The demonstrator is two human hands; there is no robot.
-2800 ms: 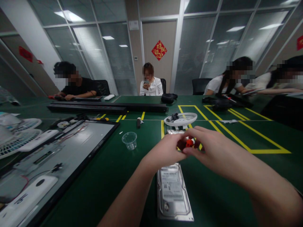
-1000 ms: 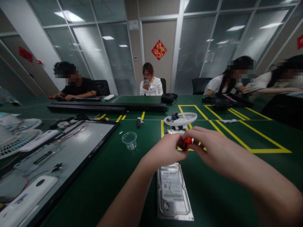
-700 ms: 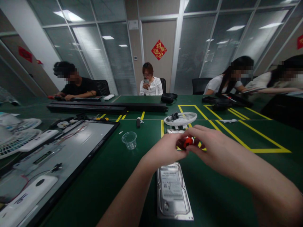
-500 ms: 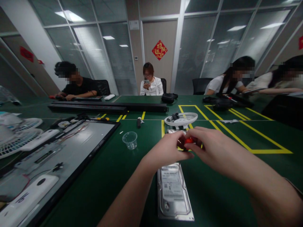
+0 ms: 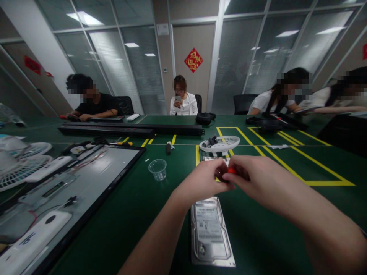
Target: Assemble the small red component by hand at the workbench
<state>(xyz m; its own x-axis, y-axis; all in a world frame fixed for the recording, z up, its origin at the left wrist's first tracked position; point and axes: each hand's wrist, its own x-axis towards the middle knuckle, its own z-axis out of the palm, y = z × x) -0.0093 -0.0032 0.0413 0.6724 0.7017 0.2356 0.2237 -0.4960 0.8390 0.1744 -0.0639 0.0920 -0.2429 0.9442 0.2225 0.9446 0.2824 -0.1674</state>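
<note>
My right hand [image 5: 255, 173] is closed, its fingertips pinching a small red-orange piece [image 5: 232, 171] whose kind I cannot make out. My left hand [image 5: 208, 175] is curled beside it, thumb and fingers nearly touching the right fingertips; what lies between its fingers is dark and mostly hidden. Below both hands, a silver hard drive [image 5: 212, 236] lies label up on the green table. Just behind the hands, another silver metal part [image 5: 210, 159] shows only in part. To the left of my hands stands a clear plastic cup [image 5: 157, 170].
A white plastic fan grille [image 5: 220, 144] holding small dark parts lies beyond my hands. An opened display panel [image 5: 126, 156] covers the left side, near white fan parts [image 5: 25, 168]. Long black bars [image 5: 129, 130] lie farther back. Several people sit across the table [image 5: 275, 214].
My right hand's fingers have shifted slightly around the red-orange piece, which now shows a little farther right. My left hand and the hard drive are nearly unchanged.
</note>
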